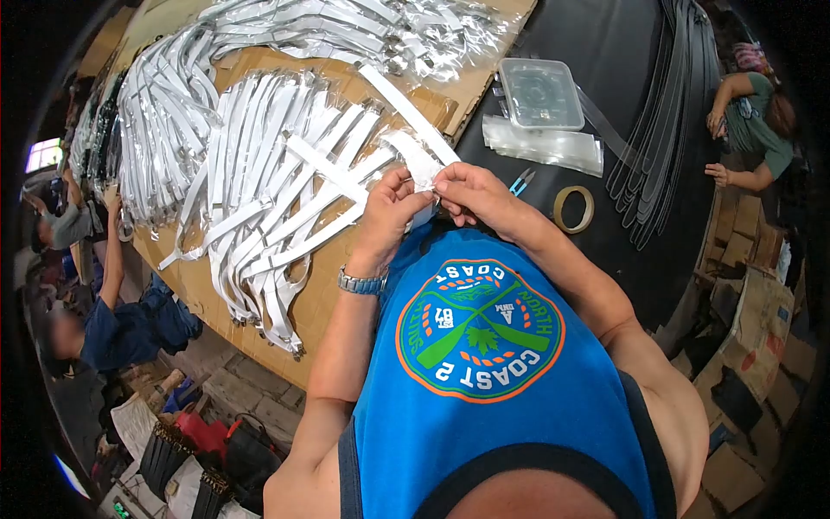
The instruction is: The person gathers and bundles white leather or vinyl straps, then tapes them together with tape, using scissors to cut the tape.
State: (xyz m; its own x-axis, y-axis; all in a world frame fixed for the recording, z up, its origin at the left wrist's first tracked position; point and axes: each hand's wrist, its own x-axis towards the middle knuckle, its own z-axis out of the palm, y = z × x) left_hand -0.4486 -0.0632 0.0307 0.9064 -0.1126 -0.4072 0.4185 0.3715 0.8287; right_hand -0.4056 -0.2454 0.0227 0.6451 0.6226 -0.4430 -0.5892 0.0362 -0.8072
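Note:
Both my hands meet close to my chest at the table's near edge. My left hand (393,210), with a metal watch on the wrist, pinches the left side of a white strap piece (418,164). The fingers of my right hand (471,192) are closed on the same piece from the other side. Its lower end is hidden between my fingers. Just beyond, a long white strap (406,108) lies slanting across the cardboard, and many white straps (277,164) with metal clips are spread to the left.
Right of my hands lie blue-handled snips (522,182), a tape roll (573,209), clear plastic sleeves (543,145) and a clear box (542,93). Black strips (661,112) hang over the far right. Co-workers are at the right (752,130) and left (130,320).

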